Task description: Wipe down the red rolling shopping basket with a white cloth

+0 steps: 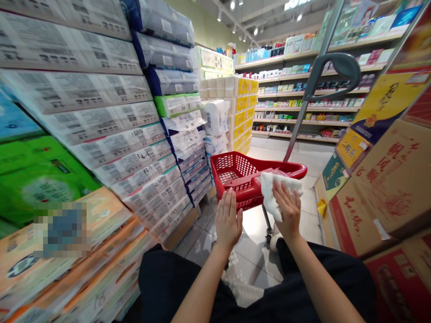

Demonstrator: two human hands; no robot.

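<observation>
Cloth point(273, 192) contact governs this step, which I judge to be wiping the near rim of the red basket point(293, 169). Recommended practice:

- Hold the fabric bunched under the palm.
- Press evenly.
- Draw the fabric along the rim in one direction, so dirt is not dragged back.

The basket rides on a wheel point(269, 233) below my hands and could roll away under pressure, so bracing it is advisable.

My right hand point(288, 208) is half closed. Its fingers are gently curved and laid over the white cloth, pinning it to the rim directly beneath the fingertips. A loose corner hangs down on the side toward my other hand. The thumb is hidden, so I cannot tell whether it pinches the fabric from below.

My left hand point(228, 220) is fully open, fingers straight and together, holding nothing. It sits just beside the right hand, with its fingertips at the basket's near wall. I cannot tell whether they touch it.

The handle pole point(299, 121) rises beyond the right hand. Stacked packs point(134, 157) stand to the left of the left hand.
</observation>
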